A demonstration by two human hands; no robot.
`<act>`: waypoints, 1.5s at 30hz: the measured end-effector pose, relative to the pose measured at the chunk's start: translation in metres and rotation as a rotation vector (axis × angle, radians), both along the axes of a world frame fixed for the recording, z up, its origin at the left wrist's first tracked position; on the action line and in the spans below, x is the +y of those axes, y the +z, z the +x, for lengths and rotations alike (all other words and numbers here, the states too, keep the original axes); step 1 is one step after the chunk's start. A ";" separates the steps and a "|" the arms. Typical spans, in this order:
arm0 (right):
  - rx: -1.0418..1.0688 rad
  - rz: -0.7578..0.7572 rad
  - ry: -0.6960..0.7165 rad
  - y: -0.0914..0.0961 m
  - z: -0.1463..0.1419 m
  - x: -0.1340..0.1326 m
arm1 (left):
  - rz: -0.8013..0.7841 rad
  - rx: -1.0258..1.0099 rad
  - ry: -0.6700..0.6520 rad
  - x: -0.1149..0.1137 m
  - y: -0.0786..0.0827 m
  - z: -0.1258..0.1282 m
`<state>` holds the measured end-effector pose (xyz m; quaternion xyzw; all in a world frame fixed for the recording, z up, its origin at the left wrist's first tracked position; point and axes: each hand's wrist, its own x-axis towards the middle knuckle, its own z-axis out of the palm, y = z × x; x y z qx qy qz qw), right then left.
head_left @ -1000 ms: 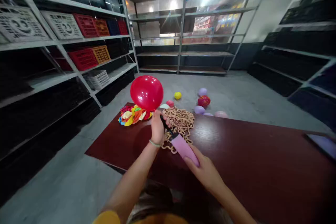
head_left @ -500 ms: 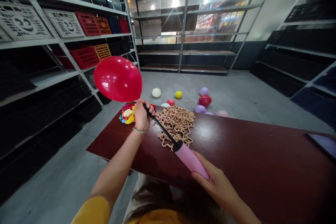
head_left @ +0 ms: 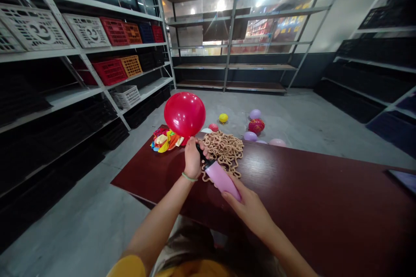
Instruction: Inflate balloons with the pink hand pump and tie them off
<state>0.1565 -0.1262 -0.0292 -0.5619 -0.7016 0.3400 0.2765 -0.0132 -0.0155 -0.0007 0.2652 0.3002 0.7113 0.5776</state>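
A storeroom seen from a head-worn camera, looking forward and down. Grey metal shelving (head_left: 97, 54) lines the left wall and carries white, red, orange and blue plastic crates (head_left: 112, 31); more bare shelving stands along the far wall and the right side. The floor is grey concrete (head_left: 308, 114). Several small inflated balloons (head_left: 256, 126) in yellow, purple, red and pink lie on it just beyond the far edge of a dark red wooden bench (head_left: 308, 190).

At the bench's far left corner lies a heap of limp, multicoloured uninflated balloons (head_left: 165, 140). Beside it sits a pile of tan looped plastic chain (head_left: 227, 149).

The left hand (head_left: 192, 160), a thin green band at its wrist, has its fingers closed around the neck of an inflated glossy red rubber balloon (head_left: 184, 114), holding it onto the black tip of a pink plastic hand pump (head_left: 221, 177). The balloon stands above the fist, over the bench's far edge, with the limp heap just to its left.

The pump is held just above the bench, over the near edge of the chain pile. Its long axis runs diagonally, from near and right to far and left, with the tip pointing away towards the balloon. The right hand (head_left: 250, 207) has its fingers wrapped around the pump's near end.
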 end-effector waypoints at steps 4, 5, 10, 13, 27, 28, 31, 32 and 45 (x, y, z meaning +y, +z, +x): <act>-0.049 0.024 0.027 -0.010 0.013 -0.012 | 0.000 0.026 0.085 0.018 0.007 -0.024; -0.069 0.026 0.033 -0.014 0.019 -0.016 | 0.001 0.025 0.100 0.023 0.010 -0.031; -0.148 0.031 0.027 -0.025 0.045 -0.031 | -0.012 0.016 0.130 0.045 0.018 -0.054; -0.162 0.024 0.013 -0.023 0.045 -0.031 | 0.002 -0.022 0.124 0.046 0.016 -0.050; -0.142 0.045 -0.018 -0.018 0.003 -0.009 | -0.022 0.052 -0.023 0.009 -0.015 -0.001; -0.155 0.065 -0.008 -0.019 0.007 -0.012 | -0.013 0.060 -0.002 0.014 -0.012 -0.007; -0.203 0.087 -0.001 -0.025 0.022 -0.024 | 0.002 0.062 0.086 0.030 0.000 -0.026; -0.211 0.086 0.000 -0.027 0.027 -0.027 | 0.001 0.065 0.099 0.035 0.005 -0.032; -0.102 -0.015 -0.032 -0.023 0.011 -0.012 | -0.030 -0.030 0.023 0.005 -0.016 -0.013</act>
